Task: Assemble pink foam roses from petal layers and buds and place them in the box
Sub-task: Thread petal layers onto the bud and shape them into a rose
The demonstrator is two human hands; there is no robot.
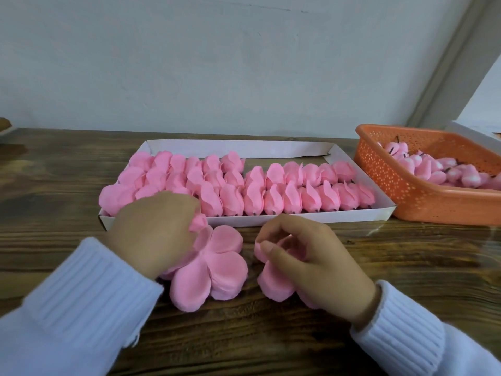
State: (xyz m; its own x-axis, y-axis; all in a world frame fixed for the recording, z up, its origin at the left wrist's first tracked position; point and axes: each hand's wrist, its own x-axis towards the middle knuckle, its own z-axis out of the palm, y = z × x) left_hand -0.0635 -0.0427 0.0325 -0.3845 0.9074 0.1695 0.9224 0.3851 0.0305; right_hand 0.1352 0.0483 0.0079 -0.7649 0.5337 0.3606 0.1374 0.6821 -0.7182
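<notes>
L: your left hand (154, 232) is curling fingers round a small pink foam piece (198, 223) atop the flat pink foam petal stack (217, 272) | R: your right hand (311, 259) is pinching a loose pink petal layer (271, 280), thumb to forefinger, beside the stack | pink foam roses (271, 196) are filling the white cardboard box (298, 217) behind

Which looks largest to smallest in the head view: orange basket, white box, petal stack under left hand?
1. white box
2. orange basket, partly cut off by the frame
3. petal stack, smallest though nearest the camera
</notes>
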